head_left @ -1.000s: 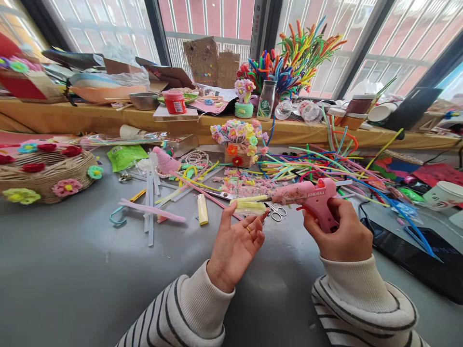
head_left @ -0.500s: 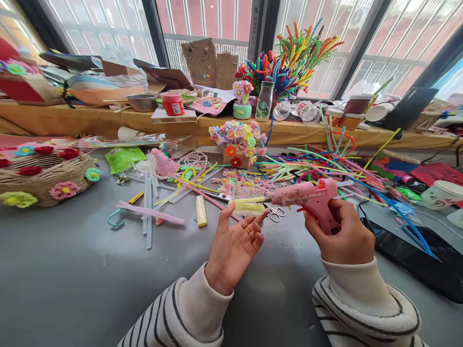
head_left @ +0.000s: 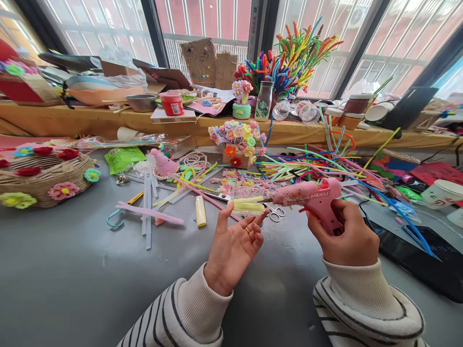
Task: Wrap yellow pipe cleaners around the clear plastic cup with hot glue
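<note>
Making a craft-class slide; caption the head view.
Right hand points a pink glue gun at the yellow bundle pinched in the left hand.

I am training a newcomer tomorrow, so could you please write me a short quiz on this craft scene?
1. True or false: the right hand grips a pink glue gun.
2. What does the left hand hold at the gun's nozzle? A a paintbrush; B a yellow pipe-cleaner bundle; C a spoon.
3. Name the small metal tool lying on the grey table just beyond the left hand.
Key: 1 true; 2 B; 3 scissors.
</note>
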`<act>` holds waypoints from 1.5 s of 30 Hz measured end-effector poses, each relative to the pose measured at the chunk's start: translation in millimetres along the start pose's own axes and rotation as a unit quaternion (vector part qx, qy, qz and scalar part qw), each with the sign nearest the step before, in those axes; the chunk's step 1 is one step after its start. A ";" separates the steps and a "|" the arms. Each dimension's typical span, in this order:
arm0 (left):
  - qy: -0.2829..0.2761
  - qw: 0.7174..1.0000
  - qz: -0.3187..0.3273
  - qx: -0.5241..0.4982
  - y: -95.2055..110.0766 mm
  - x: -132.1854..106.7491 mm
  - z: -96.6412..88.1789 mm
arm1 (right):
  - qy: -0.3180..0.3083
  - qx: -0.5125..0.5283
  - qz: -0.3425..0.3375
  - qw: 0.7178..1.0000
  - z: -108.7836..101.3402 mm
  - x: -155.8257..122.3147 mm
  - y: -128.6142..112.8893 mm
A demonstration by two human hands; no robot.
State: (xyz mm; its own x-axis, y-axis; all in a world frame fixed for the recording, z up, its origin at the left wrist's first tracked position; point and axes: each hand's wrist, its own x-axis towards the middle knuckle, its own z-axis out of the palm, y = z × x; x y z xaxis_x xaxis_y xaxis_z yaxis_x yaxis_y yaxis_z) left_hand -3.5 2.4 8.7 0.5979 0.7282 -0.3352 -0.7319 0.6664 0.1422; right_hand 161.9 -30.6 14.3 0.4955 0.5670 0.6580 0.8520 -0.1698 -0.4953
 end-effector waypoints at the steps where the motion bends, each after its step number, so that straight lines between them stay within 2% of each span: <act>1: 0.000 1.000 0.000 -0.001 0.0 0.0 -0.1 | 0.000 -0.001 0.000 1.000 -0.1 0.1 0.0; 20: -0.009 1.000 0.006 -0.009 1.3 0.0 1.0 | 0.011 0.001 -0.032 0.999 -0.2 2.2 5.4; 45: -0.017 1.000 0.005 -0.010 2.4 -1.2 0.2 | 0.011 0.003 -0.022 1.000 -1.0 1.9 5.0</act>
State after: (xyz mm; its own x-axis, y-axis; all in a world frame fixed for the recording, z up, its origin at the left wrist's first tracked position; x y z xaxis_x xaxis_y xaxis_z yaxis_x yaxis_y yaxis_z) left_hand -5.8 3.1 9.6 0.6013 0.7395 -0.3025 -0.7440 0.6563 0.1256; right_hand 167.3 -31.2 13.7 0.4618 0.5563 0.6908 0.8715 -0.1399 -0.4699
